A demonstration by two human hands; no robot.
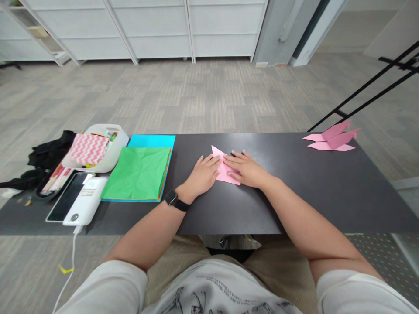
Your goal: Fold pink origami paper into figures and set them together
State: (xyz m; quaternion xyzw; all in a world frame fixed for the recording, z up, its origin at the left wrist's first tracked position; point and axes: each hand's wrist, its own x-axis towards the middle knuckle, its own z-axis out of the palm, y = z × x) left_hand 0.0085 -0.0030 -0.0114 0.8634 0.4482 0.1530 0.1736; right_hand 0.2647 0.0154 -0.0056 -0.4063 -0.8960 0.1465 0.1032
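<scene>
A folded sheet of pink paper (pixel 225 174) lies flat on the dark table, pointed at its far corner. My left hand (pixel 203 174) rests on its left side, fingers stretched out over the paper. From the right, my right hand (pixel 248 169) presses on it too, with its fingers spread and flat. Both hands cover parts of the paper, so its full outline is hidden. Over at the far right of the table stand pink folded paper figures (pixel 334 138), apart from my hands.
Left of my hands, a stack of green paper (pixel 137 172) lies on blue sheets (pixel 152 140). Beyond it are a white basket (pixel 119 146) with a pink zigzag cloth, a phone (pixel 67 200), a white power bank (pixel 85 203) with a cable, and a black pen case (pixel 49 192).
</scene>
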